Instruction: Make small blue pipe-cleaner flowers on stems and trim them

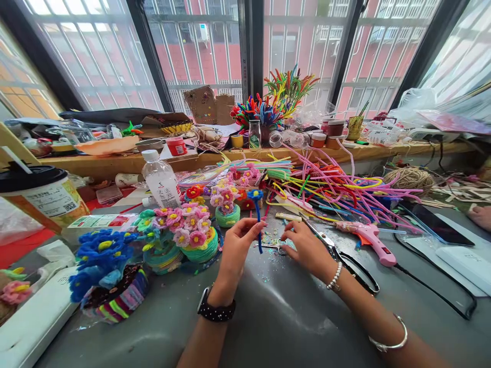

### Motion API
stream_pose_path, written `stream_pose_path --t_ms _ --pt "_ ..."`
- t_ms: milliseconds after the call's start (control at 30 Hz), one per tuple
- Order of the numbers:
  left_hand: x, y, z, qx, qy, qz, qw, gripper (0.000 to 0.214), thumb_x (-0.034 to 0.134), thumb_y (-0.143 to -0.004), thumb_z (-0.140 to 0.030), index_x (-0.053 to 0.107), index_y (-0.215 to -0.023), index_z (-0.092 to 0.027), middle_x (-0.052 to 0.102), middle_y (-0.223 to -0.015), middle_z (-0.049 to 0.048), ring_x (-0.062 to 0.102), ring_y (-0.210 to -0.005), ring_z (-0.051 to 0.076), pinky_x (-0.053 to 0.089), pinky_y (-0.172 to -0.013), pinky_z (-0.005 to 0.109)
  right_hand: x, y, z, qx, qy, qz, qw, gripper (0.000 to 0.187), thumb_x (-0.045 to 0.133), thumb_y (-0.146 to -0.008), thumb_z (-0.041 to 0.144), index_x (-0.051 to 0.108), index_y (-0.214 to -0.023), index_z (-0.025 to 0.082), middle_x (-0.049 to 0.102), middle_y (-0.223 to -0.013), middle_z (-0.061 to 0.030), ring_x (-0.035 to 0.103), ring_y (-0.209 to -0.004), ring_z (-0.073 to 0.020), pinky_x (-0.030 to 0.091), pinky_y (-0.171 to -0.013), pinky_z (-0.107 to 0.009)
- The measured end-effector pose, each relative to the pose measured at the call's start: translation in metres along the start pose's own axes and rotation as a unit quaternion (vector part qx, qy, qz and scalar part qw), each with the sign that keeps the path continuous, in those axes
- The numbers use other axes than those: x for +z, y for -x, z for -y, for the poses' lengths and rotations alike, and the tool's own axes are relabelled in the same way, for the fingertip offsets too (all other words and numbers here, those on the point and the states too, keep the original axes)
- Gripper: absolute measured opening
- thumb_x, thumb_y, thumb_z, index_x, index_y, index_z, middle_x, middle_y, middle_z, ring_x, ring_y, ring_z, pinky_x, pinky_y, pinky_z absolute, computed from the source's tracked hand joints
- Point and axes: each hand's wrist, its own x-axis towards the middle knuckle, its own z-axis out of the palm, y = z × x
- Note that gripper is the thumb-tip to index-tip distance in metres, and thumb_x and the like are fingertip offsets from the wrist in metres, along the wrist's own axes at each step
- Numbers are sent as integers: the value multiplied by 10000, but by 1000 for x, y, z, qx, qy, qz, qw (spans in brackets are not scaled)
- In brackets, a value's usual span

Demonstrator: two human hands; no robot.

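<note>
Between thumb and fingers, my left hand (240,245) pinches the stem of a blue pipe-cleaner flower (255,196). The flower has a yellow centre and stands upright, its stem end showing below the fingers. My right hand (307,248) is just to the right, fingers apart and bent, over the handle end of a small pair of scissors (273,247) lying on the table. Whether the fingertips touch that handle I cannot tell. Large black-handled scissors (351,263) lie partly beneath my right wrist. Left of my left hand stand pots of pink flowers (195,230) and blue flowers (103,255).
A pink glue gun (370,237) with a black cord lies at right, beside a phone (441,225). Loose pipe cleaners (326,179) are heaped behind my hands. A plastic bottle (161,179) and a lidded drink cup (42,197) stand at left. Another person's hand (481,217) rests at far right.
</note>
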Motion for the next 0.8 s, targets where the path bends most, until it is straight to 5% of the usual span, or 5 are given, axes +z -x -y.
stream_pose_path --t_ms 200,500,633,800 --pt "1 1 0 -31 92 -24 995 180 664 -575 -256 609 -706 -145 602 -631 -28 532 -577 68 441 -564 179 13 9 5 12 126 52 991 122 511 -640 40 524 -680 154 560 -774 -118 519 -760 -240 437 -639 -336" --pt "3 1 -2 -36 117 -32 992 227 659 -588 -262 603 -750 -113 596 -644 -10 551 -545 72 457 -567 194 -13 8 14 84 186 190 960 129 465 -678 113 594 -691 118 612 -720 -144 589 -657 -245 400 -505 -293" --pt "3 2 -2 -31 125 -45 991 210 659 -591 -258 600 -742 -125 595 -648 -14 546 -565 66 447 -562 175 -21 5 15 117 158 224 954 133 477 -654 120 603 -696 133 627 -747 -118 590 -664 -216 358 -499 -250" --pt "2 2 -3 -26 151 -71 986 186 667 -580 -247 605 -714 -134 572 -614 -34 518 -554 46 419 -533 141 -22 -2 12 181 41 182 966 137 478 -663 171 614 -670 154 623 -692 -51 560 -650 -162 328 -532 -221"
